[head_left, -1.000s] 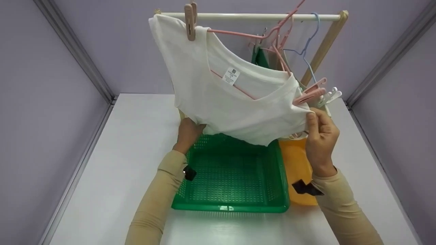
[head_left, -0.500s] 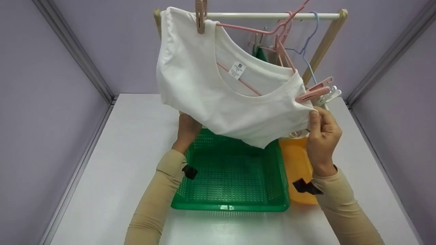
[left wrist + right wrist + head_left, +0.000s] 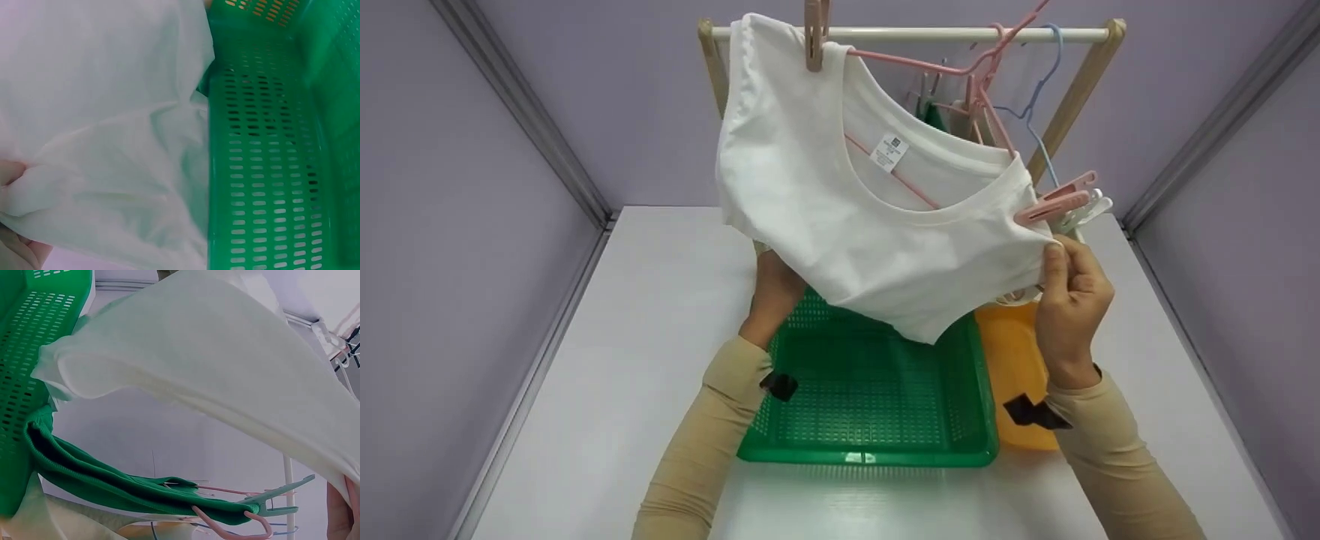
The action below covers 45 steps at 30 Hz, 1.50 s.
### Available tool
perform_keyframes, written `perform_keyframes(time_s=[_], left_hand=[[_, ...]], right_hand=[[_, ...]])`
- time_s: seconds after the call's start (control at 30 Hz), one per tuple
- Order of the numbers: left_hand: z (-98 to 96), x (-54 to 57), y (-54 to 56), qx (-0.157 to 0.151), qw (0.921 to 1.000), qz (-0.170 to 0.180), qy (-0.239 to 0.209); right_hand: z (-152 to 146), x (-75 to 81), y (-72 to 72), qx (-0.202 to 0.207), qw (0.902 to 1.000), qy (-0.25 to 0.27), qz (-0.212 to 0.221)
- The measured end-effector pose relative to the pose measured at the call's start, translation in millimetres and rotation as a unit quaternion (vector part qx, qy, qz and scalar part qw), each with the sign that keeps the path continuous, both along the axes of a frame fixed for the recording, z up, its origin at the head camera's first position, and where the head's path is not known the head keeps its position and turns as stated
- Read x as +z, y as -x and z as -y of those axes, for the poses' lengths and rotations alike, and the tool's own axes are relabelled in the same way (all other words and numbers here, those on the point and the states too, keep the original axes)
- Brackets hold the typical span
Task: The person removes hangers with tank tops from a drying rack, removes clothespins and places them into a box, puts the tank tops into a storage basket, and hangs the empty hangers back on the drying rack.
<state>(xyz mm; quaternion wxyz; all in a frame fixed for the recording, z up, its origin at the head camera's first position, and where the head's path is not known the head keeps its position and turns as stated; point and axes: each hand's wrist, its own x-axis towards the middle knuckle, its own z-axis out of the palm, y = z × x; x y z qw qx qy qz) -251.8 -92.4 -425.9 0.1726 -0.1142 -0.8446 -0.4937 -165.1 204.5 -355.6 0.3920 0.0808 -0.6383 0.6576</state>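
Note:
A white shirt (image 3: 885, 240) with a printed neck label hangs on a pink hanger (image 3: 907, 60). A brown clothespin (image 3: 814, 37) sits at its left shoulder, a pink clothespin (image 3: 1054, 206) at its right. My right hand (image 3: 1072, 307) pinches the shirt's edge just below the pink clothespin. My left hand (image 3: 776, 289) is partly hidden beneath the shirt's lower left. In the left wrist view, the fingers (image 3: 11, 171) of that hand pinch the white cloth. A green basket (image 3: 866, 456) stands below the shirt.
Behind the shirt, a drying rack's white rail (image 3: 885, 34) carries a blue hanger (image 3: 1027, 112). A green garment (image 3: 112, 484) with a clothespin (image 3: 278, 498) hangs there too. An orange basin (image 3: 1012, 360) sits right of the basket on the white table (image 3: 637, 300).
The shirt's left shoulder and hanger have shifted right and slightly up, and its lower edge hangs more to a point. My left hand has gone further under the cloth; the right has barely moved.

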Motion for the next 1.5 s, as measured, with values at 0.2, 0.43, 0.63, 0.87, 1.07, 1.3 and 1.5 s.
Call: perform_keyframes(time_s=[0.2,0.43,0.63,0.87,1.07,1.3,1.5], left_hand=[[0.2,-1.7,-2.8,-0.011,0.9996,0.026,-0.006],[-3.4,-13.7,1.7,-0.001,0.9995,0.025,0.018],[-8.7,-22.7,2.3,-0.037,0.9983,0.042,0.015],[-15.8,-36.3,3.3,-0.096,0.9872,0.094,0.086],[-23.3,-50.8,13.9,-0.077,0.9718,0.086,0.206],[-32.2,-61.9,23.5,-0.05,0.9579,0.088,0.269],[-35.9,-69.1,28.0,-0.017,0.9592,0.064,0.275]], right_hand=[[-1,0.7,0.1,-0.012,0.9996,0.026,0.0],[-3,0.0,1.1,-0.041,0.9986,0.034,0.003],[-2,0.8,1.4,-0.057,0.996,0.068,-0.009],[-2,-0.3,1.5,-0.056,0.9951,0.08,-0.015],[0,-2.8,-0.2,-0.053,0.9958,0.074,-0.007],[3,-4.2,-2.3,-0.052,0.9975,0.048,-0.005],[3,-5.1,-3.4,-0.045,0.9984,0.033,-0.008]])
